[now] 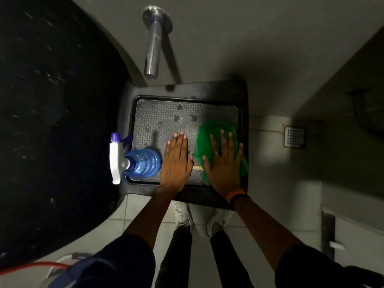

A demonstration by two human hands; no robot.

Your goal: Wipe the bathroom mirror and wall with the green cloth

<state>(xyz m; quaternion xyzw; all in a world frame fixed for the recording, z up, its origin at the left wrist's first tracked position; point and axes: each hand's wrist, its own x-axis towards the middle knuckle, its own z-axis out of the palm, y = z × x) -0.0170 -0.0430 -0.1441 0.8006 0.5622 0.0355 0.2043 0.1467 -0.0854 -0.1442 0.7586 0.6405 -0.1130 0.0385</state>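
Observation:
The green cloth (pixel 209 132) lies crumpled on the right half of a black stool (pixel 243 104) with a patterned grey top. My right hand (pixel 223 163) rests flat on the cloth, fingers spread, not gripping it. My left hand (pixel 176 161) lies flat on the bare stool top just left of the cloth, fingers together and extended. A blue spray bottle (pixel 143 163) with a white and blue trigger head stands at the stool's front left corner, touching my left hand's side. The grey wall (pixel 249 38) is above the stool.
A dark rounded basin or counter (pixel 52 121) fills the left side. A chrome pipe (pixel 153 44) sticks out of the wall above the stool. A floor drain (pixel 294 137) sits in the tiled floor to the right. My shoes (pixel 184 215) stand below the stool.

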